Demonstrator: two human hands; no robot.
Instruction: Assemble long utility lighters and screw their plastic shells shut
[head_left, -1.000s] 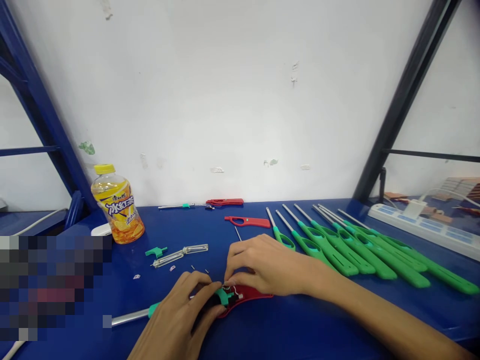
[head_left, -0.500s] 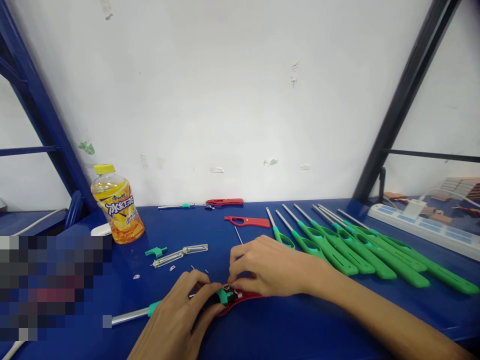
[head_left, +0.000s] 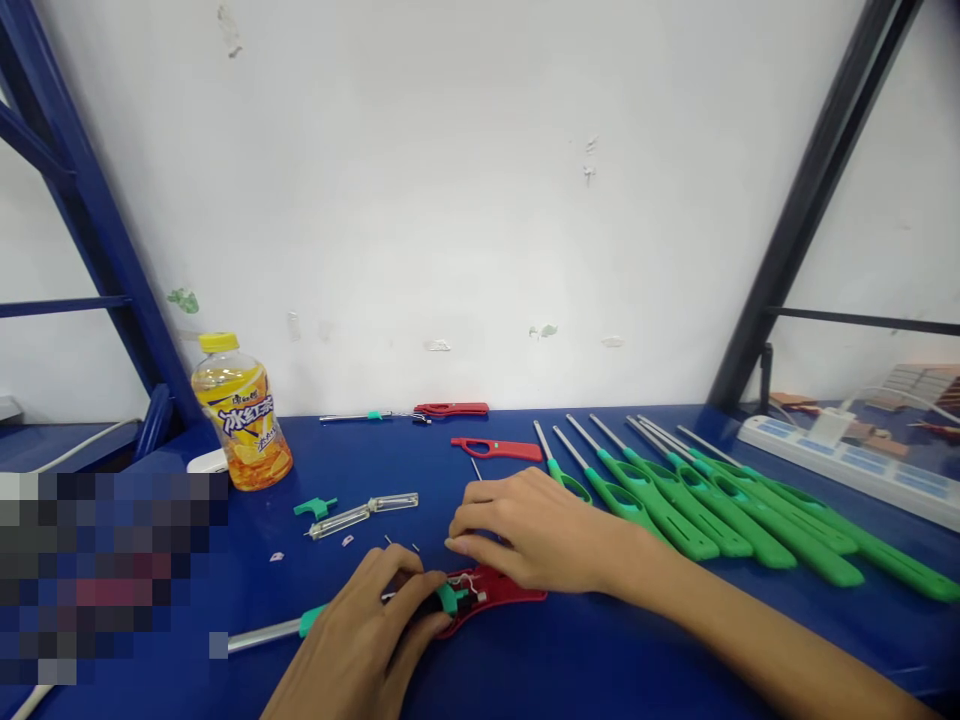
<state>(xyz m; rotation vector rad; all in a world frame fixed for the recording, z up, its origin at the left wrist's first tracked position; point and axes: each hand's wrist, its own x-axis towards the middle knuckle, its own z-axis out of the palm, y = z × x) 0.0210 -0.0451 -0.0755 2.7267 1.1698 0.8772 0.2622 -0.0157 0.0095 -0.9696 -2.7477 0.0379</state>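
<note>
My left hand (head_left: 367,620) is closed on a gas lighter's opened red handle shell (head_left: 510,588), thumb and fingers pinching near its green trigger (head_left: 450,598). White wire and small dark parts show inside the shell. From the same lighter a metal tube (head_left: 264,636) with a green collar sticks out left of the hand. Just above the shell is my right hand (head_left: 517,525), off the wires, its fingers loosely bent and thumb slightly apart; nothing shows in it. A thin metal rod (head_left: 475,468) lies behind its fingers, partly hidden.
Several green lighters (head_left: 675,500) lie at right, before a power strip (head_left: 862,465). Red shells (head_left: 499,449), clear fuel tubes (head_left: 364,514) and a loose green trigger (head_left: 316,507) lie further back. A drink bottle (head_left: 244,420) stands left, near a pixelated patch.
My right hand has lifted off the wires and moved slightly up and left, uncovering more of the red shell. My left hand keeps its hold.
</note>
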